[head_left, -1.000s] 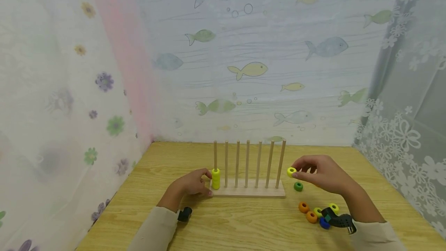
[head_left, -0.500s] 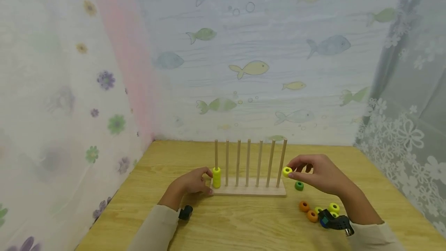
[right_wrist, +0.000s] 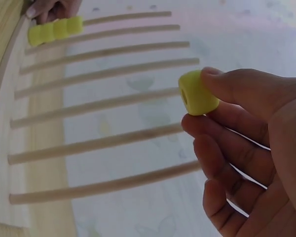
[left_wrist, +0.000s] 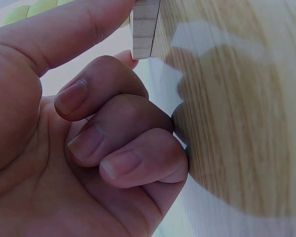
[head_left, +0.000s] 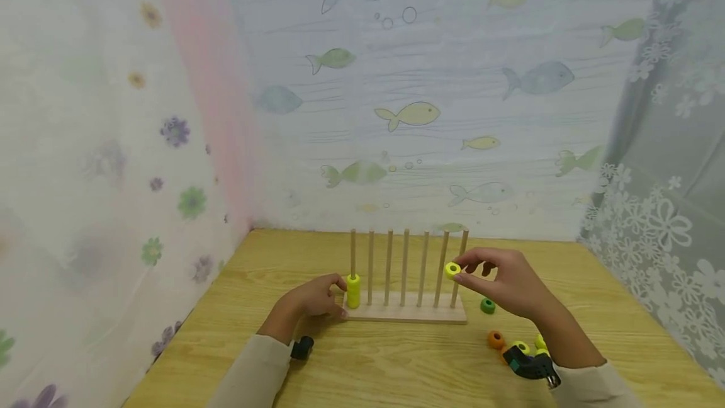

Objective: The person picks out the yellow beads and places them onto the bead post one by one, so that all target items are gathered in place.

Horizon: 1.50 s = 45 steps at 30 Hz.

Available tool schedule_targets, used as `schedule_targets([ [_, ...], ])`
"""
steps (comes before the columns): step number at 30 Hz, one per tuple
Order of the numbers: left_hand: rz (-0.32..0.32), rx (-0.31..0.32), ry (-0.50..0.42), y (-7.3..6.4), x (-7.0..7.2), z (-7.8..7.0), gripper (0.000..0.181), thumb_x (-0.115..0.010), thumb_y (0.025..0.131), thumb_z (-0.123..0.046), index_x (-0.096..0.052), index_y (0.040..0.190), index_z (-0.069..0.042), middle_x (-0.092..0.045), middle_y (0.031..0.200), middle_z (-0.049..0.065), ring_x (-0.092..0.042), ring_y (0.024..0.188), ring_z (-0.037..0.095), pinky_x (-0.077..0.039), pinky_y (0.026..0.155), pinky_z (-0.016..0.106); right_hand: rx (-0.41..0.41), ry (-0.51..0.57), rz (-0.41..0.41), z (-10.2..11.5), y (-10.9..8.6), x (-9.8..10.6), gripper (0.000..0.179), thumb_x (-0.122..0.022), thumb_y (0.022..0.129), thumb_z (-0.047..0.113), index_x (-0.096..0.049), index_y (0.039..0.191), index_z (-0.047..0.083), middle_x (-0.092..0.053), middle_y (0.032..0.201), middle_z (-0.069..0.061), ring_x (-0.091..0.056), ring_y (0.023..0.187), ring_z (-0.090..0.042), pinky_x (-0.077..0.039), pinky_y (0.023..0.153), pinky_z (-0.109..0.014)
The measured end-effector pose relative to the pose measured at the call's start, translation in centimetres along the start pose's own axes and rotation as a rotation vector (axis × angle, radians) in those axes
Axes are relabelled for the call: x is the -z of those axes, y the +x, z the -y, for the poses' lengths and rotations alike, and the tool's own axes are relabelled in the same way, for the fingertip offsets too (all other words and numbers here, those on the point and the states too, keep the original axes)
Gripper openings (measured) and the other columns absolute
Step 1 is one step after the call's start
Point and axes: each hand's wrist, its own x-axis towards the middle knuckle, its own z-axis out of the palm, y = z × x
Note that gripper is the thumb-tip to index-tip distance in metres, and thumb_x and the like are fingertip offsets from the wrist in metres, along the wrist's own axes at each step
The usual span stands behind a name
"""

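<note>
Yellow bead (right_wrist: 201, 98) pinched in the right hand (head_left: 506, 279), held in the air near the rightmost pegs (head_left: 440, 269).
It is gripped by its sides, apparently so that its hole is left unblocked; the wooden base (head_left: 404, 315) is gripped at its end by the left hand (head_left: 310, 298), presumably for steadiness. Four yellow beads (right_wrist: 55, 30) are stacked on the leftmost peg (head_left: 354, 254); a green bead (head_left: 489, 308) and an orange bead (head_left: 494, 342) are left loose on the tabletop (head_left: 396, 364), perhaps for easy reach.

Fish-print backdrop (head_left: 419, 156); flowered curtain (head_left: 121, 194)
</note>
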Motion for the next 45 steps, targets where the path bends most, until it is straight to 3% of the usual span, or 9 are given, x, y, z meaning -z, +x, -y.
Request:
schedule_targets([
  [14, 0.000, 0.009, -0.013, -0.3, 0.0, -0.3, 0.050, -0.085, 0.088, -0.022, -0.057, 0.128, -0.016, -0.045, 0.067, 0.000, -0.038, 0.059, 0.016, -0.034, 0.059, 0.032, 0.116, 0.018, -0.014, 1.6, 2.4, -0.8, 0.018, -0.081, 0.093, 0.024, -0.077, 0.110, 0.027, -0.071, 0.095, 0.017, -0.062, 0.081, 0.000, -0.054, 0.069, -0.030],
  [28, 0.006, 0.006, -0.010, -0.2, 0.0, -0.2, 0.050, -0.086, 0.087, -0.023, -0.057, 0.128, -0.015, -0.044, 0.066, -0.001, -0.038, 0.058, 0.016, -0.034, 0.058, 0.031, 0.130, 0.054, -0.051, 2.9, 4.3, -1.5, 0.021, -0.081, 0.093, 0.025, -0.077, 0.114, 0.027, -0.073, 0.104, 0.014, -0.064, 0.083, -0.002, -0.055, 0.070, -0.034],
  [45, 0.001, 0.007, -0.023, -0.3, 0.0, -0.1, 0.052, -0.086, 0.087, -0.024, -0.057, 0.128, -0.014, -0.046, 0.067, 0.001, -0.040, 0.060, 0.017, -0.035, 0.059, 0.032, 0.130, 0.115, -0.104, 5.1, 7.4, -2.6, 0.020, -0.081, 0.093, 0.027, -0.077, 0.112, 0.026, -0.073, 0.095, 0.015, -0.064, 0.081, -0.004, -0.054, 0.070, -0.030],
])
